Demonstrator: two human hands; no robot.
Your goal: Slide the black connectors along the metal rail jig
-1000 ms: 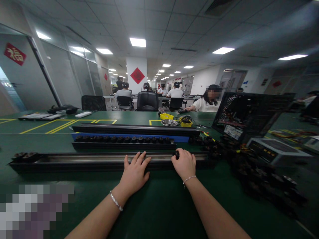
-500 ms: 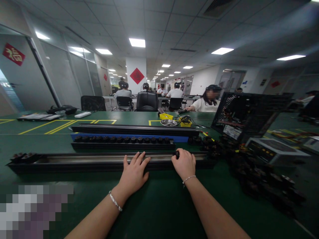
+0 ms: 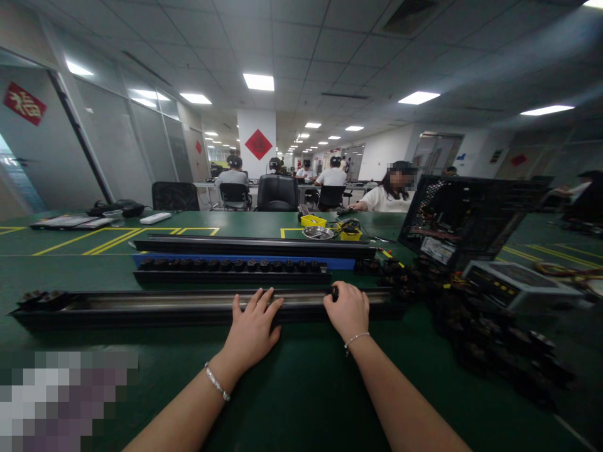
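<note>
A long black channel with a metal inner track [image 3: 155, 301] lies across the green table in front of me. My left hand [image 3: 254, 323] rests on its middle, fingers spread over the track. Farther right, my right hand [image 3: 349, 307] is closed over the same channel, gripping a small black part [image 3: 335, 293] that shows only at the fingertips. Several small black pieces [image 3: 44, 299] sit in the channel's left end. Behind it lies a shorter black rail [image 3: 230, 275] with a row of black round pieces, in front of a blue strip [image 3: 346, 261].
Another long black rail [image 3: 254, 245] lies farther back. To the right are a heap of black parts [image 3: 494, 339], a power supply box [image 3: 518, 282] and an open computer case [image 3: 471, 213]. Yellow bins [image 3: 313, 221] and a metal dish [image 3: 318, 233] stand behind. A person [image 3: 389, 194] sits across.
Both hands keep the same place and grip on the channel. Only a very slight shift of the whole view shows.
</note>
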